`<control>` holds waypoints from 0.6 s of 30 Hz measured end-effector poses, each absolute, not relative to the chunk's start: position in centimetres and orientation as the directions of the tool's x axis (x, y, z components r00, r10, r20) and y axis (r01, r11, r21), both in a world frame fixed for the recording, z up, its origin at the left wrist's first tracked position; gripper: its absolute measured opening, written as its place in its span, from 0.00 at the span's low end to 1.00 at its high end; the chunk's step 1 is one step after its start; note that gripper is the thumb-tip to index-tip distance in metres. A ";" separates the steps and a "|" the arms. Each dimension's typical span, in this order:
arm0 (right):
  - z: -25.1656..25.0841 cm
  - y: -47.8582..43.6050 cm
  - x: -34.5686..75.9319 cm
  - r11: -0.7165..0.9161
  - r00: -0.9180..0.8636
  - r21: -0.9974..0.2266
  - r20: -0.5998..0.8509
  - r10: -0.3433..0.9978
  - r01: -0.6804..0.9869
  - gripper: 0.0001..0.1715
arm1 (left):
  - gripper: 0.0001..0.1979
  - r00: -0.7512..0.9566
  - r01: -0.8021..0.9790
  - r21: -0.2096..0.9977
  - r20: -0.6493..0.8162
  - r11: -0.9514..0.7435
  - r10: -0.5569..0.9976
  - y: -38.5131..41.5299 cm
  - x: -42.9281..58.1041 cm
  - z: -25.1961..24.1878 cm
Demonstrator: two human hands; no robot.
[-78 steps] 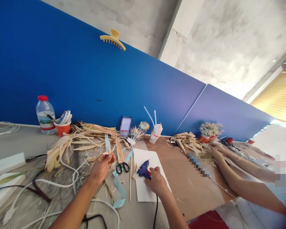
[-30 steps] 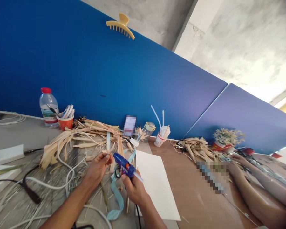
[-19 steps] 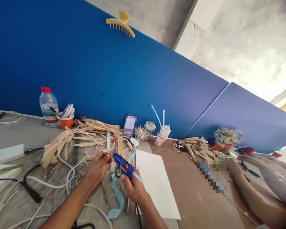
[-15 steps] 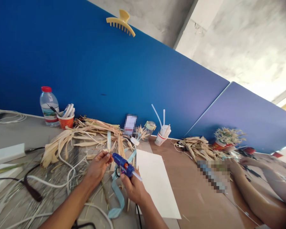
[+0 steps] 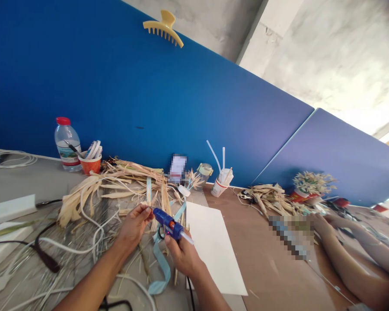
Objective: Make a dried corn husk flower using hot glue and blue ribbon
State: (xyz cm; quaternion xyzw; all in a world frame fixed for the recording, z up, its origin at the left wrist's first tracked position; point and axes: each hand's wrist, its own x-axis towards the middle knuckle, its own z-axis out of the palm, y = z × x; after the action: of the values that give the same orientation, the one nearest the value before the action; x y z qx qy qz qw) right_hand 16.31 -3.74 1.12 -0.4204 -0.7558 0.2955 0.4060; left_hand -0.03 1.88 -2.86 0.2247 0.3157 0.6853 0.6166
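A blue hot glue gun [image 5: 168, 223] with a clear glue stick [image 5: 186, 236] poking from its back is gripped in my right hand [image 5: 184, 255]. Its nozzle points left, at the fingertips of my left hand [image 5: 138, 222]. Those fingers are pinched together on a small pale piece, mostly hidden, perhaps a bit of dried husk. Under the hands hangs a curl of light blue ribbon [image 5: 162, 268]. Dried corn husks [image 5: 132, 170] lie in a heap just beyond. Beside my right hand is a sheet of white paper [image 5: 214, 250].
Along the blue partition [image 5: 181, 95] stand a water bottle [image 5: 67, 144], an orange cup [image 5: 90, 164], a glass jar [image 5: 204, 172] and a white cup [image 5: 218, 188] with glue sticks. White cables [image 5: 68, 248] and thin wires cover the left side. Another person's arms [image 5: 343, 263] reach in at right.
My hands and the glue gun hold almost the same pose. The view has shifted very slightly. At right, the other person's far hand has moved a little to the left.
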 end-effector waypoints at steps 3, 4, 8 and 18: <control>1.0 -3.7 16.4 0.470 -0.303 -0.789 0.371 0.878 0.395 0.12 | 0.15 -0.122 -0.695 0.718 -0.071 -0.034 0.990 1.9 -0.1 -2.9; 1.0 -3.7 16.4 0.469 -0.292 -0.789 0.376 0.879 0.397 0.12 | 0.15 -0.117 -0.694 0.719 -0.062 -0.037 0.991 1.9 -0.1 -3.0; 0.9 -3.7 16.4 0.468 -0.281 -0.783 0.379 0.882 0.409 0.12 | 0.15 -0.122 -0.687 0.726 -0.061 -0.040 0.991 1.8 -0.1 -2.9; 0.8 -3.7 16.4 0.488 -0.281 -0.779 0.404 0.871 0.394 0.11 | 0.15 -0.133 -0.683 0.729 -0.066 -0.043 0.989 1.8 0.0 -2.8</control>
State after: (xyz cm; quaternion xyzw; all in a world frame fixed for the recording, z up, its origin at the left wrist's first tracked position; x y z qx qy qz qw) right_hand 16.37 -3.71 0.77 -0.4219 -0.7498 0.2794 0.4263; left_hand 0.01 1.85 -2.82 0.2396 0.3196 0.6813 0.6134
